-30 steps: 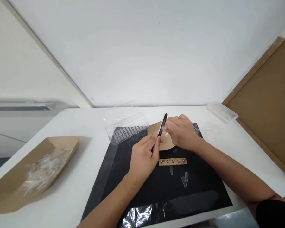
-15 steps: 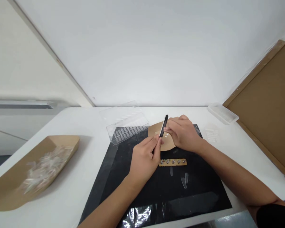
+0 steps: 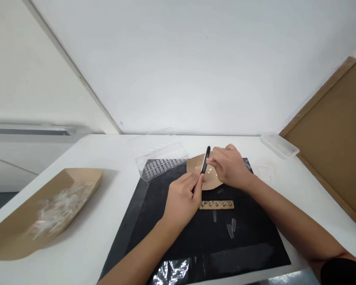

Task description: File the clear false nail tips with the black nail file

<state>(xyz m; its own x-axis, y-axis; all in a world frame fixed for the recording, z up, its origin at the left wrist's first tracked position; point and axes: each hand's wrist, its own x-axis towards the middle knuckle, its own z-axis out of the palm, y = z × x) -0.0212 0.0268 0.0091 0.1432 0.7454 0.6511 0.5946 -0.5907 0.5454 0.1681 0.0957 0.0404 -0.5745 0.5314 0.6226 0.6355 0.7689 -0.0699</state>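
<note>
Over the middle of the black mat [image 3: 195,241], my left hand [image 3: 184,196] pinches the lower end of a black nail file [image 3: 207,160], which points up at a slant with a pale edge. My right hand [image 3: 231,166] is closed, thumb and fingers pressed together at the file's right side; whatever is between them is hidden. Beneath the hands lies a brown paper piece [image 3: 210,184] with small white bits on it. A strip with several small metal clips [image 3: 216,205] sits nearer me. Several loose clear nail tips [image 3: 230,230] lie below the strip.
A brown paper tray [image 3: 86,174] of clear nail tips stands at the left. An open clear box [image 3: 161,166] with rows of tips is behind my left hand. A translucent lidless-looking tray [image 3: 279,146] stands back right, near a cardboard panel [image 3: 332,138].
The whole view has shifted slightly. Both hands keep nearly the same places around the nail file, with only a small movement between them.
</note>
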